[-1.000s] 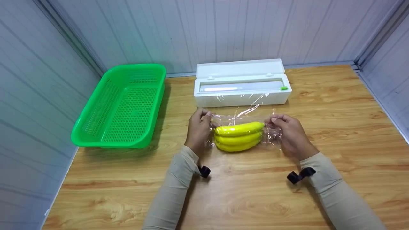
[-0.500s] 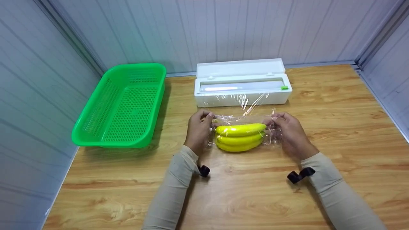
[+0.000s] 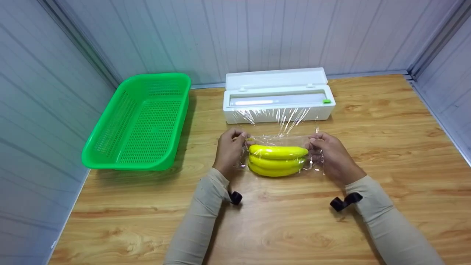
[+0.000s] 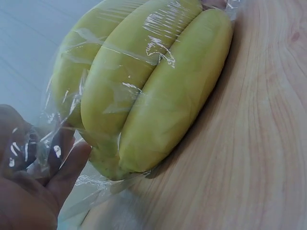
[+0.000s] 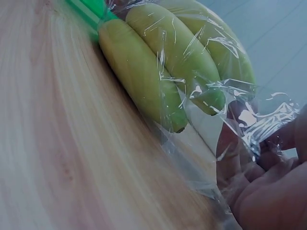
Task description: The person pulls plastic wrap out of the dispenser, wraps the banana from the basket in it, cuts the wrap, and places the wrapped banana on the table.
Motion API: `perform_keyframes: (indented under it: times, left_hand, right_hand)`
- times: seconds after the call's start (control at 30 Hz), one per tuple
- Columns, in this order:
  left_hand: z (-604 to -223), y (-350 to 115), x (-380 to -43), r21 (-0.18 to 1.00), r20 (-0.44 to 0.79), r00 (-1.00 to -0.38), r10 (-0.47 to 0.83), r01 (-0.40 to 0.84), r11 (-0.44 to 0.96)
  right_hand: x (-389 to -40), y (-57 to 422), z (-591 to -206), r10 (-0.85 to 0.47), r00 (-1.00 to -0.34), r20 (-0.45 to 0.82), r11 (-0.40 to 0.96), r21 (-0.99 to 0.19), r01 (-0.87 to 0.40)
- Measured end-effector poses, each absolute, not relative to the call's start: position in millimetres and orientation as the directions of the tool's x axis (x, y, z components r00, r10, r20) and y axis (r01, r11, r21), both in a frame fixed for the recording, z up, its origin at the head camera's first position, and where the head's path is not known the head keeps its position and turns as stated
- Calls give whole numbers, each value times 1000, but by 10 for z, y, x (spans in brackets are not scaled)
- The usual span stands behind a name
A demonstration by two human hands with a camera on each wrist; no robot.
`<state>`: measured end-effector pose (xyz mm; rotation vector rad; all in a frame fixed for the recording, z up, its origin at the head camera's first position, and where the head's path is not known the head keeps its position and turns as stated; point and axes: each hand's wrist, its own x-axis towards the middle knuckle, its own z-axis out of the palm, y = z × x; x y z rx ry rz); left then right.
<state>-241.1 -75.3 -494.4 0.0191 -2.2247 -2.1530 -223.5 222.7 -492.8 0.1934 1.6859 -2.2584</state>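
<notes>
A bunch of yellow bananas (image 3: pixel 278 161) lies on the table, covered by clear plastic wrap (image 3: pixel 281 140). My left hand (image 3: pixel 230 149) pinches the wrap beside the stem end, which shows in the left wrist view near the thumb. At the tips' end, my right hand (image 3: pixel 331 152) pinches the wrap between thumb and fingers; the crumpled film (image 5: pixel 249 120) shines there in the right wrist view. From the wrap, film stretches back to the front of a white dispenser box (image 3: pixel 279 115), whose lid stands up. Parts of the fingers are hidden behind the film.
A green perforated basket (image 3: pixel 176 129) stands at the left of the wooden table (image 3: pixel 276 228). Inside the white box sits the wrap roll (image 3: pixel 294 99), with a small green slider (image 3: pixel 326 101) at its right. Pale panel walls (image 3: pixel 257 33) bound the back and sides.
The bananas have rolled or shifted slightly toward me, their tips turning a little nearer. The film between them and the box shows more stretched creases. Both hands keep their pinch, nearly in place.
</notes>
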Motion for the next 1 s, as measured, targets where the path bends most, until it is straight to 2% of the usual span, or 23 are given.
perform_keyframes:
  times: [0.2,0.47,0.7,0.87,1.0]
  left_hand:
    - [-4945,-743,-2408,998,45,-998,-44,47,-36]
    - [-4990,-784,-2405,964,194,-981,-14,189,186]
    - [-5043,-876,-2426,882,305,-948,94,318,348]
    - [-5019,-917,-2417,874,282,-952,123,307,375]
    - [-4954,-903,-2397,872,280,-956,82,289,396]
  right_hand:
    - [-2241,2230,-4928,-153,-931,-331,-277,-890,362]
    - [-2234,2234,-4954,-134,-937,-323,-263,-900,348]
    - [-2239,2235,-4958,-149,-948,-280,-78,-953,294]
    - [-2247,2252,-4955,-127,-961,-244,88,-968,234]
    - [-2238,2267,-4927,-110,-982,-153,301,-947,113]
